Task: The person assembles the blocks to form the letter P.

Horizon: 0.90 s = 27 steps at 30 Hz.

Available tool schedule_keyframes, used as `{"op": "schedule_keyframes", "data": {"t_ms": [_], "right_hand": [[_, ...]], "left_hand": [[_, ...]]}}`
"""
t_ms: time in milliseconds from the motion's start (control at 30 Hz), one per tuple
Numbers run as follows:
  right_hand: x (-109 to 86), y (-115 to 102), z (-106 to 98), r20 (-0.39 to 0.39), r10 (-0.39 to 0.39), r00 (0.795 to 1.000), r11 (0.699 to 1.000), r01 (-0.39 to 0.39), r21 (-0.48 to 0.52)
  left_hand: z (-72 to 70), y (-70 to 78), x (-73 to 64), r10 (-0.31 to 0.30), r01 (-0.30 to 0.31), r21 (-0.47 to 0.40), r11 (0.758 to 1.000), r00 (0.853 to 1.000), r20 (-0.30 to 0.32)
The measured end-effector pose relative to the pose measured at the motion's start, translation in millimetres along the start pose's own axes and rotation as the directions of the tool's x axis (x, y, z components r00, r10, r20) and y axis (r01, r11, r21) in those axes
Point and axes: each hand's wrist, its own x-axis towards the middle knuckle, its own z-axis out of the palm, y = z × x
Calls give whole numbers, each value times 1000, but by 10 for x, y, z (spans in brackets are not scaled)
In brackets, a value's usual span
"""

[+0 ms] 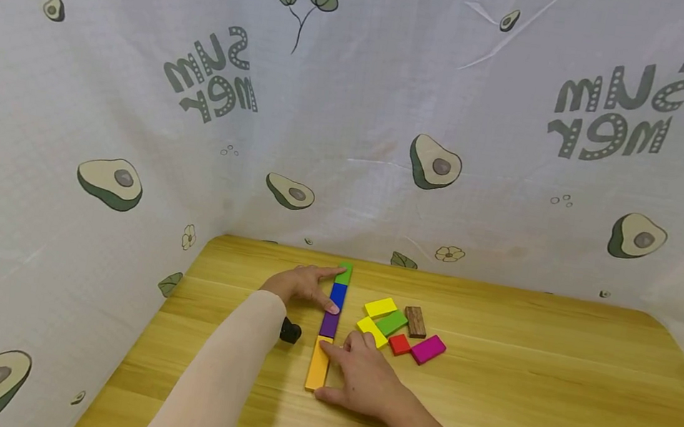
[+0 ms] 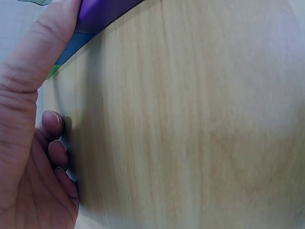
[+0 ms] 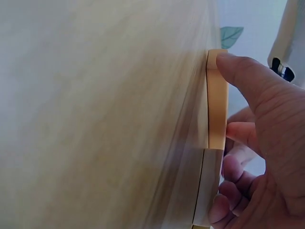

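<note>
A straight row of blocks lies on the table: a green block at the far end, then a blue block, a purple block and an orange block nearest me. My left hand reaches over from the left, index finger extended onto the green block and thumb on the row where blue meets purple. From the right, my right hand holds the orange block lengthwise, thumb at its near end and index finger toward its far end. In the right wrist view, the orange block shows between thumb and index finger.
Right of the row lies a loose group: two yellow blocks, another green block, a brown block, a small red block and a magenta block. A white printed curtain hangs behind the table.
</note>
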Motion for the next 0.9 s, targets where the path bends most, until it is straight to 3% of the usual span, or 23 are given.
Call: {"op": "schedule_keyframes", "data": {"t_ms": [667,900], "right_hand": [[25,-62,-17,1,59,998,998,-59,-7],[20,-47,-24,5,89,996,993,-89,79]], "left_hand": [[-7,22,6,-23,23,7,1000,1000,-7],[-7,25,-4,-27,27,4,1000,1000,0]]}}
